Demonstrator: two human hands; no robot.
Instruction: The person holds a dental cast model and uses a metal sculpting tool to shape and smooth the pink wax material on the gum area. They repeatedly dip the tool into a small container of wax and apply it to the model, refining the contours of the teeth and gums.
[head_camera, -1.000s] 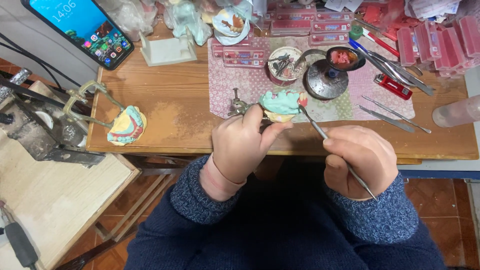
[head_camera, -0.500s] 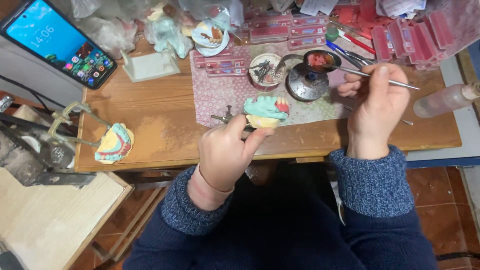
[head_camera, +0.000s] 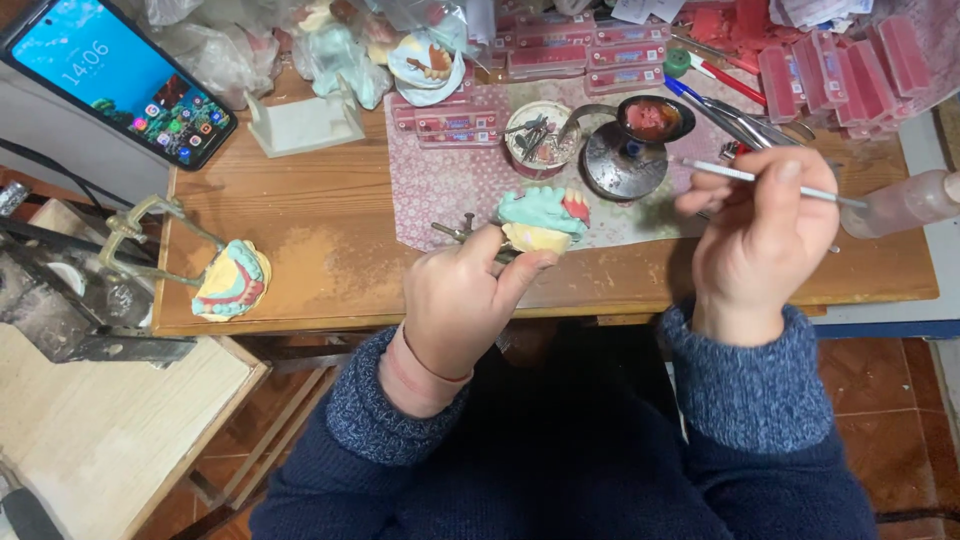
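- The left hand (head_camera: 462, 300) is closed around a pale green and cream dental cast with pink wax and teeth (head_camera: 541, 216), holding it just above the near edge of the wooden surface (head_camera: 320, 230).
- The right hand (head_camera: 762, 235) pinches a thin metal instrument with a white grip (head_camera: 745, 176) between thumb and fingers, lifted over the surface's right part, its tip pointing left.
- Just beyond the cast lies a pink patterned cloth (head_camera: 450, 185); on it stand a dark round metal burner (head_camera: 615, 170) and a small black dish of pink wax (head_camera: 652, 118), the instrument's tip near both.
- At the left edge, a brass articulator frame (head_camera: 140, 235) carries another cast with pink gums (head_camera: 232, 280).
- At the right edge lies a clear plastic bottle (head_camera: 900, 203).
- Along the far edge sit pink flat tooth cards (head_camera: 590, 55); a smartphone with a lit screen (head_camera: 115, 80) leans at the far left corner.
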